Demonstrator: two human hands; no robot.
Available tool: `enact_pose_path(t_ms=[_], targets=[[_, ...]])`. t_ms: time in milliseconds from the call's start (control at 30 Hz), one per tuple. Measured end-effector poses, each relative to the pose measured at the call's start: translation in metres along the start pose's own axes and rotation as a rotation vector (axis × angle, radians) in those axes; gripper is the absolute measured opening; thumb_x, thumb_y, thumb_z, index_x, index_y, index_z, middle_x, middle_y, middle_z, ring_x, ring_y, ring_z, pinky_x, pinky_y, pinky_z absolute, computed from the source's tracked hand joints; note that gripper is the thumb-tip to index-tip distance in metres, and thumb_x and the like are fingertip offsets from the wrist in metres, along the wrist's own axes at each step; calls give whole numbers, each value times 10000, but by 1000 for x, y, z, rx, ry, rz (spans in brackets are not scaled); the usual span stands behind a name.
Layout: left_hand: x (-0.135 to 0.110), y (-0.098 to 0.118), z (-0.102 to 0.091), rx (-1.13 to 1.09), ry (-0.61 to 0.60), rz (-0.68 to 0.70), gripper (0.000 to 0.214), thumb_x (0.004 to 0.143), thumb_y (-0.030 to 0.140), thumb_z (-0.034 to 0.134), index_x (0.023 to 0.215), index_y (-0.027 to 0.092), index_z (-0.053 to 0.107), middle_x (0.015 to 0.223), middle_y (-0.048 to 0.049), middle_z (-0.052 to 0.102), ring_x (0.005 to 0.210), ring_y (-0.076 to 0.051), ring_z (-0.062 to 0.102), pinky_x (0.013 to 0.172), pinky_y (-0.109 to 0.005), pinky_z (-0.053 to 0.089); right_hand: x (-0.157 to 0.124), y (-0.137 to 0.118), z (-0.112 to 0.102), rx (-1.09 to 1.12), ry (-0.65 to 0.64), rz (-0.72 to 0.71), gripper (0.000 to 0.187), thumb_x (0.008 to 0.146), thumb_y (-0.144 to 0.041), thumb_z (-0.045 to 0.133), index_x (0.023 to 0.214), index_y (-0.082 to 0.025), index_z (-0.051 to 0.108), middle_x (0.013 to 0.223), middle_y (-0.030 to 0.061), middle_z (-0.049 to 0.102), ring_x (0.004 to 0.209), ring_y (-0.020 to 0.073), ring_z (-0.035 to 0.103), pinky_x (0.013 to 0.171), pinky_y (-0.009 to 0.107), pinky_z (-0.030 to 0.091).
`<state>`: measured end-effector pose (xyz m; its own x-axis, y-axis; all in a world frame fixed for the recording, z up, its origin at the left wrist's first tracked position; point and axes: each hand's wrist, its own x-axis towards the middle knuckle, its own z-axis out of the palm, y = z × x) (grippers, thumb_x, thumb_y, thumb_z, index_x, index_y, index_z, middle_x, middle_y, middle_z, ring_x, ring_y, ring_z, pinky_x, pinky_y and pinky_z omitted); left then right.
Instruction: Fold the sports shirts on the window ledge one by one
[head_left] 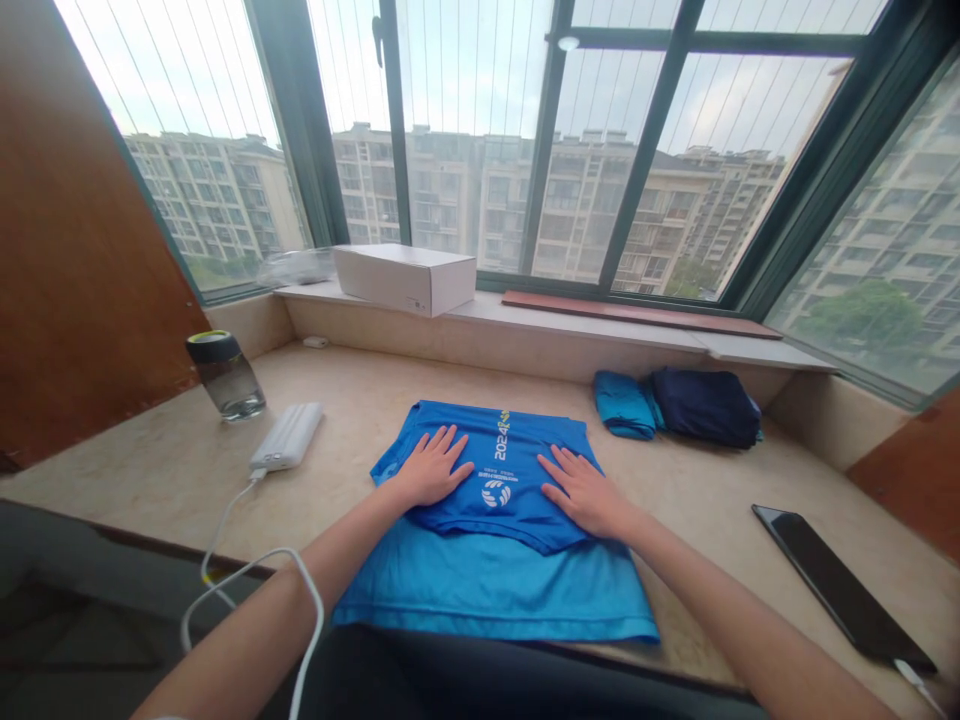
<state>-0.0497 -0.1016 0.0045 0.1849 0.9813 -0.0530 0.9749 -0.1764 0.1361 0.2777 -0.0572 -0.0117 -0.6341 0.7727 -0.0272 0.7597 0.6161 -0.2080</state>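
A blue sports shirt (pixel 525 510) lies on the stone counter, its upper part folded over a lighter blue lower part that reaches the front edge. White and yellow print, including "2024" and a round logo, shows on the folded part. My left hand (pixel 435 466) rests flat on the cloth's left side, fingers spread. On the right side of the same cloth lies my right hand (pixel 585 492), palm down with its fingers apart. Neither hand grips the fabric.
Folded clothes (pixel 705 405) lie at the back right. A phone (pixel 840 580) with a cable is at right. To the left are a power bank (pixel 289 436), its white cable (pixel 304 570) crossing my left forearm, and a water bottle (pixel 229 375). A white box (pixel 405 278) sits on the windowsill.
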Motion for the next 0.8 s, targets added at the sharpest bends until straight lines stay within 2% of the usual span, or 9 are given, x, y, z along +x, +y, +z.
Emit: enact_pose_path(t_ms=[67, 167, 267, 333, 433, 500, 567, 667, 800], targets=[[9, -1, -1, 13, 13, 32, 707, 1008, 606, 279, 1584, 195, 284, 1667, -136, 149, 1542, -328, 102, 1220, -530, 103, 2, 9, 0, -18, 15, 25, 687, 1010, -654, 228, 1584, -279, 277, 1664, 82, 184, 1530, 298, 179, 1235, 494, 172], [32, 4, -10, 28, 12, 47, 640, 1034, 528, 279, 1567, 177, 320, 1656, -146, 200, 1533, -325, 158, 1214, -528, 145, 12, 21, -11, -28, 35, 54, 633, 1040, -555, 264, 1572, -216, 319, 1646, 116, 238, 1525, 299, 199, 1226, 510, 201], [38, 12, -20, 43, 48, 46, 585, 1050, 443, 290, 1542, 134, 355, 1633, -167, 271, 1522, -317, 209, 1212, -522, 172, 8, 17, -26, -10, 97, -13, 574, 1040, -498, 337, 1520, -197, 433, 1622, 128, 306, 1515, 318, 229, 1220, 545, 207], [25, 16, -22, 45, 93, 99, 555, 1049, 424, 316, 1507, 127, 411, 1602, -170, 350, 1507, -303, 266, 1220, -511, 175, -7, 6, -33, 63, 104, -148, 535, 1027, -505, 404, 1493, -253, 477, 1610, 100, 349, 1493, 306, 298, 1211, 529, 256], [-12, 15, -19, 34, 118, 204, 492, 1032, 432, 387, 1430, 170, 513, 1513, -151, 499, 1433, -297, 415, 1211, -515, 233, -34, -9, -31, 184, 53, -299, 496, 996, -516, 504, 1458, -337, 512, 1550, 58, 464, 1415, 274, 444, 1160, 473, 383], [-36, 13, -16, 32, 100, 246, 455, 1014, 430, 443, 1382, 186, 556, 1479, -147, 538, 1398, -307, 464, 1192, -524, 282, -46, -14, -23, 194, 77, -323, 434, 992, -471, 539, 1397, -324, 587, 1494, 64, 534, 1367, 275, 505, 1131, 460, 427], [-53, 13, -15, 41, 91, 275, 432, 1003, 410, 482, 1351, 172, 578, 1469, -162, 542, 1390, -318, 473, 1172, -527, 323, -49, -15, -14, 158, 154, -325, 348, 999, -394, 548, 1306, -285, 670, 1435, 84, 591, 1315, 285, 557, 1100, 461, 460], [-59, 17, -16, 79, 116, 300, 368, 988, 352, 544, 1282, 147, 624, 1406, -180, 594, 1340, -334, 528, 1126, -533, 392, -45, -14, -3, 94, 266, -356, 269, 1000, -296, 550, 1191, -252, 734, 1313, 97, 679, 1203, 283, 640, 1012, 454, 527], [-51, 22, -17, 173, 184, 346, 185, 970, 183, 568, 1072, 178, 722, 1249, -135, 705, 1161, -302, 664, 1066, -530, 450, -43, -15, -2, 46, 392, -409, 228, 1002, -229, 540, 1098, -214, 747, 1173, 93, 744, 1057, 259, 703, 920, 432, 566]])
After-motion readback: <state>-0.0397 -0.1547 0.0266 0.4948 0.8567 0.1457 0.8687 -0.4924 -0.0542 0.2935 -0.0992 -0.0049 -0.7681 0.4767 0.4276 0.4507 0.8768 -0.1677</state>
